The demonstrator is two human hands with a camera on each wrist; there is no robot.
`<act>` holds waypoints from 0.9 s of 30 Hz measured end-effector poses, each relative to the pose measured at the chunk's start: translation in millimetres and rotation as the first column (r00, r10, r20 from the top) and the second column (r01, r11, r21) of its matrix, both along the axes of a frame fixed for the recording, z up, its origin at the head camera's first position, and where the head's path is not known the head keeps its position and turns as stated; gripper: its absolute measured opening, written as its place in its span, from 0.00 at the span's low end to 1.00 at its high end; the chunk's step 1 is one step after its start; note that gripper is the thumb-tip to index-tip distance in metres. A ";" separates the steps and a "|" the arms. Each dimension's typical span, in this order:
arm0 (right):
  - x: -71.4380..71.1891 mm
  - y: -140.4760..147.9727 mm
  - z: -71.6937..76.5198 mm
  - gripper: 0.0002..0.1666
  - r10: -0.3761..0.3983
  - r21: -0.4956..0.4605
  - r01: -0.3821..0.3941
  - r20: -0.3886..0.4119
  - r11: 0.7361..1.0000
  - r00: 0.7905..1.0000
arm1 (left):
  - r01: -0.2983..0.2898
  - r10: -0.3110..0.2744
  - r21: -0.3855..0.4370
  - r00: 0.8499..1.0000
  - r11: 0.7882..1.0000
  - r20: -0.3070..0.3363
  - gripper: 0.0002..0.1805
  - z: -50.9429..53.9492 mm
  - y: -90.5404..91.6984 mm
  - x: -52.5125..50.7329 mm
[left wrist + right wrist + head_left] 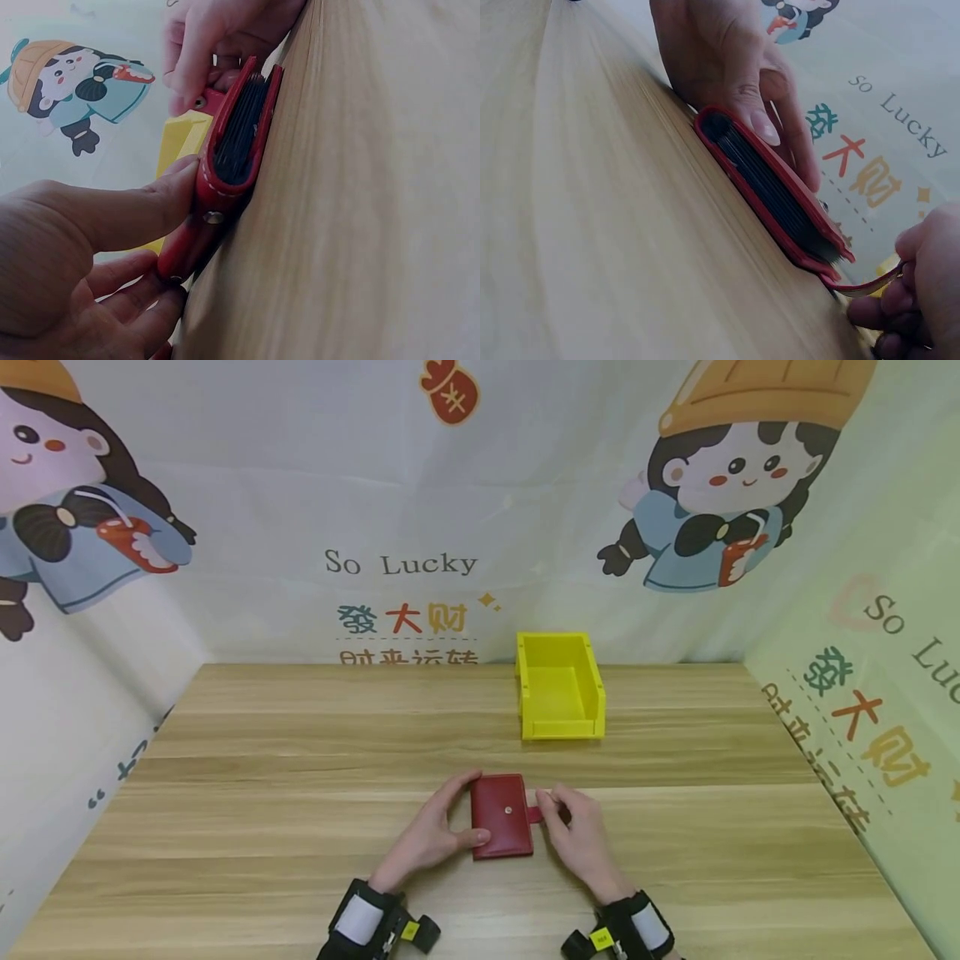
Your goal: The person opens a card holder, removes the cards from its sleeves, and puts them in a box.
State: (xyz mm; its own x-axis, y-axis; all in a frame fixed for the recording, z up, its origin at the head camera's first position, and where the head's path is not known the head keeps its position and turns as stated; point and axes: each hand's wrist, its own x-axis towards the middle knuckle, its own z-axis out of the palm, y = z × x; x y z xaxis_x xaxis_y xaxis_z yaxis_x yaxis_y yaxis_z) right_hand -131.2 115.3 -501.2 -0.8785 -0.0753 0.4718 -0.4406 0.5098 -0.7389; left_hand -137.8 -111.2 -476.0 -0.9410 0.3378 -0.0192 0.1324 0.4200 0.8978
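A red card wallet (498, 818) lies flat on the wooden table, its cover folded over a stack of dark inner sleeves (769, 184) that show along its edge. My left hand (435, 831) grips its left side, thumb on top of the cover and fingers along the far left edge. On the right, my right hand (576, 831) pinches the wallet's strap (535, 814) between thumb and fingers. The strap sticks out from the wallet, unfastened, with a metal snap (200, 103) visible on it in the left wrist view. A matching snap stud sits on the cover.
Behind the wallet, toward the back edge of the table (300, 735), stands a yellow open-front bin (561, 689). A printed cloth (262, 527) with cartoon figures and lettering hangs along the back and both sides. Each wrist wears a black strapped camera.
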 end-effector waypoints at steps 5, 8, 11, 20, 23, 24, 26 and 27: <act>-2.0 9.3 -3.5 0.23 -0.091 0.132 0.092 -0.008 0.987 0.996 | -0.005 0.005 -0.006 1.000 1.000 0.002 0.44 -0.4 -0.1 -1.2; -2.7 12.6 -4.7 0.25 -0.141 0.197 0.141 -0.013 0.970 0.990 | -0.006 0.006 -0.007 1.000 1.000 -0.001 0.44 -0.4 -0.3 -1.5; -2.5 14.6 -4.4 0.25 -0.157 0.226 0.157 -0.021 0.961 0.987 | -0.008 0.008 -0.005 1.000 1.000 0.001 0.44 -0.1 -0.2 -1.4; 0.7 7.3 -1.6 0.15 -0.117 0.302 0.131 -0.064 0.944 0.991 | -0.007 0.007 -0.003 1.000 1.000 0.007 0.44 0.9 -0.5 0.4; 0.2 -1.6 -2.9 0.15 -0.069 0.328 0.104 -0.117 0.939 0.991 | -0.010 0.010 0.009 1.000 1.000 0.010 0.44 1.1 -0.5 0.7; -0.5 -4.1 -3.5 0.15 -0.064 0.318 0.101 -0.125 0.943 0.990 | -0.010 0.010 0.012 1.000 1.000 0.008 0.44 1.2 -0.4 0.7; -1.5 -8.2 -4.0 0.14 -0.077 0.283 0.107 -0.118 0.953 0.990 | -0.003 0.003 0.017 1.000 1.000 -0.001 0.44 1.6 0.1 0.4; -2.0 -9.5 -4.2 0.12 -0.095 0.258 0.119 -0.106 0.959 0.990 | 0.002 -0.002 0.018 1.000 1.000 -0.008 0.44 1.5 0.4 0.0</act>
State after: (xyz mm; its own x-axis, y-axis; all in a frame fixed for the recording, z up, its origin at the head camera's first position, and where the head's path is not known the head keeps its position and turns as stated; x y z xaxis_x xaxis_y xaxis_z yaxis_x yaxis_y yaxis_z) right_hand -133.2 105.8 -505.4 -0.8421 -0.1154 0.5269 -0.4324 0.7283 -0.5316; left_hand -137.8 -110.8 -474.6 -0.9405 0.3397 -0.0058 0.1401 0.4032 0.9043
